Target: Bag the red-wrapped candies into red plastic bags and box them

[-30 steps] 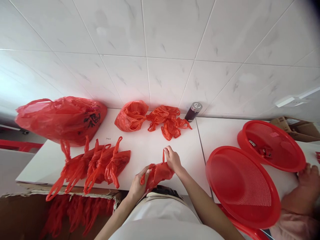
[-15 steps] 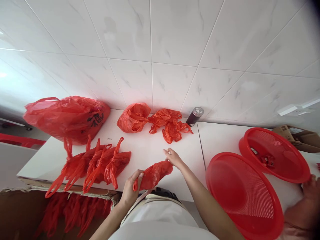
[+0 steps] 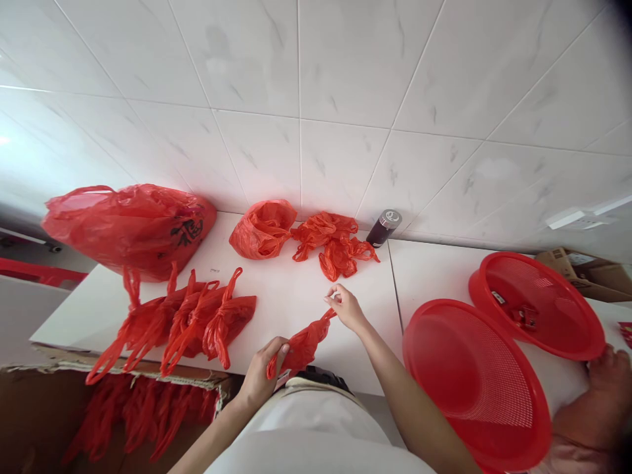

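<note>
Near the table's front edge, my left hand [image 3: 265,370] is closed round one end of a red plastic bag [image 3: 303,345]. The bag narrows to a twisted tip on its right. Just above that tip is my right hand [image 3: 344,307], its thumb and fingers curled together; whether a bit of plastic is between them is too small to make out. Several tied red bags [image 3: 227,322] lie in a row to the left. Behind my hands are an open red bag [image 3: 263,230] and a heap of crumpled red bags [image 3: 338,243].
A large full red bag [image 3: 133,230] stands back left. A dark bottle [image 3: 384,228] is by the wall. Two red baskets [image 3: 474,375] are at right, near another person's hand [image 3: 609,375]. A cardboard box [image 3: 39,421] with red bags sits below left.
The held bag's right end has gone from wide to a narrow twisted tip. My right hand has shifted slightly up and to the right, its fingers more curled.
</note>
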Available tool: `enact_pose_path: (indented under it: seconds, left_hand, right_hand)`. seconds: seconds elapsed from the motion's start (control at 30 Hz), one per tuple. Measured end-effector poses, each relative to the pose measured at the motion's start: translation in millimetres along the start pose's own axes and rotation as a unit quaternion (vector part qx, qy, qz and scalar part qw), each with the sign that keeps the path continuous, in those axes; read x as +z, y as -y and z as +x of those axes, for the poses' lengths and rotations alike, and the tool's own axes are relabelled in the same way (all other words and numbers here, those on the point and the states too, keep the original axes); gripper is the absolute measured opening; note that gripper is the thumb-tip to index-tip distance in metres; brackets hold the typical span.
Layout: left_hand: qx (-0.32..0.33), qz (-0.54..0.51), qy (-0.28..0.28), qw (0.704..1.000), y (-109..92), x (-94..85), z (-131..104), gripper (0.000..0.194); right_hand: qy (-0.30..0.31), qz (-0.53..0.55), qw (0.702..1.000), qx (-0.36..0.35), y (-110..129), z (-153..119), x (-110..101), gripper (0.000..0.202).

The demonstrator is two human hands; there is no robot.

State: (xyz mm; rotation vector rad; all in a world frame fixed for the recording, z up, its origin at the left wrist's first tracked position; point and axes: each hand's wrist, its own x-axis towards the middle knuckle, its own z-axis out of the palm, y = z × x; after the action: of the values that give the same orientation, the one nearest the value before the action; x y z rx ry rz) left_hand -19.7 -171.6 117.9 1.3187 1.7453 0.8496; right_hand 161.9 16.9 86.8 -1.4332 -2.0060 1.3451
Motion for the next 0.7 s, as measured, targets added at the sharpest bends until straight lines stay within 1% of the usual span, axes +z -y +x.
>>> enact_pose_path:
  seconds: [0.07,0.13,0.2,0.3,0.37,0.43,0.47,0.5,0.53,0.6,0.63,0.67,0.7]
  left_hand:
    - [0.010,0.004,0.009,1.000,1,-3.4,-3,0.040]
    - [0.011,0.010,0.016,1.000,4,-9.3,-7,0.042]
    - [-0.002,0.014,0.013,1.000,10,-16.7,-12,0.044]
    - [-0.041,0.027,0.016,0.999,26,-28.3,-17,0.044]
    - [-0.068,0.045,0.032,0.996,41,-35.8,-19,0.042]
    - [-0.087,0.069,0.029,0.993,53,-42.9,-22,0.037]
    - [-0.092,0.080,0.013,0.992,57,-46.3,-23,0.034]
    - [-0.091,0.093,-0.016,0.991,59,-49.3,-24,0.034]
    - [-0.082,0.111,-0.053,0.989,59,-51.5,-24,0.035]
    - [-0.035,0.160,-0.120,0.979,51,-52.0,-20,0.037]
    - [-0.004,0.185,-0.136,0.973,45,-49.4,-17,0.036]
    - [0.025,0.204,-0.134,0.969,38,-44.8,-12,0.035]
    - [0.045,0.215,-0.115,0.969,32,-38.3,-7,0.036]
  right_hand:
    - [-0.056,-0.004,0.998,0.002,0,9,-15,0.014]
    - [-0.097,-0.008,0.995,0.007,-1,16,-26,0.011]
    - [-0.106,-0.005,0.994,0.011,-1,19,-28,0.010]
    - [-0.087,0.019,0.996,0.009,7,13,-19,0.015]
    - [-0.039,0.075,0.996,0.006,18,3,-7,0.020]
    - [0.048,0.153,0.987,-0.004,34,-10,5,0.022]
    - [0.096,0.185,0.978,-0.012,42,-16,12,0.022]
    - [0.137,0.206,0.969,-0.021,51,-22,17,0.022]
    - [0.167,0.214,0.962,-0.030,58,-27,23,0.022]
    - [0.205,0.227,0.951,-0.037,70,-35,31,0.024]
    - [0.219,0.237,0.946,-0.036,75,-38,35,0.026]
    - [0.234,0.250,0.939,-0.032,79,-40,38,0.028]
    - [0.249,0.265,0.931,-0.025,81,-41,40,0.029]
